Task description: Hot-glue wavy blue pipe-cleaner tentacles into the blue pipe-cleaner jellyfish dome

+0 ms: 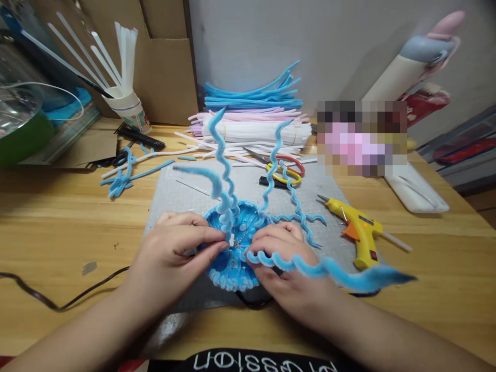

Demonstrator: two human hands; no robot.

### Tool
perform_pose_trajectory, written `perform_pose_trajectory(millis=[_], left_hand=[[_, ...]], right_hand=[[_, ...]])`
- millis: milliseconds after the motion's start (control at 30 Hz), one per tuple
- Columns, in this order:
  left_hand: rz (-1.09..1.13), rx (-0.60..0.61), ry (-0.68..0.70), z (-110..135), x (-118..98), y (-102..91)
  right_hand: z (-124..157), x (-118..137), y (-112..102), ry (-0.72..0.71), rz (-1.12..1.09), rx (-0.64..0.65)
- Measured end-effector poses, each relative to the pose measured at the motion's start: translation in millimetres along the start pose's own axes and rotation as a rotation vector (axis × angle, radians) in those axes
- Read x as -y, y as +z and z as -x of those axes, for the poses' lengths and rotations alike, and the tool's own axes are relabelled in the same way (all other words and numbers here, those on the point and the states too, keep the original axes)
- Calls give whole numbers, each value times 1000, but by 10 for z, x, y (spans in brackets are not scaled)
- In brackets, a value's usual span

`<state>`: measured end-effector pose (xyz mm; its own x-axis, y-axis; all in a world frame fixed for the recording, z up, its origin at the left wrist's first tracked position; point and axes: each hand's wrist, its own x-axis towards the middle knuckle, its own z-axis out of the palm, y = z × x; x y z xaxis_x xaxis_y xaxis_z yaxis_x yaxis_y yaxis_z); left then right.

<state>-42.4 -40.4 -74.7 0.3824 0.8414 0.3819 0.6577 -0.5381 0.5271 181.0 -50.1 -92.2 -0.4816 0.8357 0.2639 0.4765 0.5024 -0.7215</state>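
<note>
A round blue piece like a shallow bowl (232, 279), made of fuzzy pipe cleaners, lies hollow side up between my hands. Wavy blue pipe cleaners rise from its middle, and one strand (329, 268) stretches right across my right hand. With thumb and forefinger, my left hand (182, 240) pinches the base of a curled pipe cleaner (222, 204) near the centre. My right hand (287, 258) is closed round the bowl's right side; its fingertips are partly hidden. Beyond it, loose wavy blue pipe cleaners (296, 199) lie on the grey mat (166, 199).
A yellow glue gun (360, 227) lies at the right, and scissors (289, 173) lie behind the bowl. Bundles of blue (251, 95) and white pipe cleaners (259, 132) are stacked by the wall. A cup (129, 111) holds white sticks. A black cable (65, 305) crosses the left side.
</note>
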Motion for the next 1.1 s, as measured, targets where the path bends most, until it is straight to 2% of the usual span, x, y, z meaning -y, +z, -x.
perform_pose_trajectory(millis=[233,400,1100], left_hand=[[-17,35,0,-2,-11,-9],[-30,41,-9,-4,-18,-21],[-40,34,12,-12,-28,-27]], right_hand=[[-3,9,-4,1,3,-4],[-10,3,3,-64,3,-72],[-9,15,-7,-32,0,-54]])
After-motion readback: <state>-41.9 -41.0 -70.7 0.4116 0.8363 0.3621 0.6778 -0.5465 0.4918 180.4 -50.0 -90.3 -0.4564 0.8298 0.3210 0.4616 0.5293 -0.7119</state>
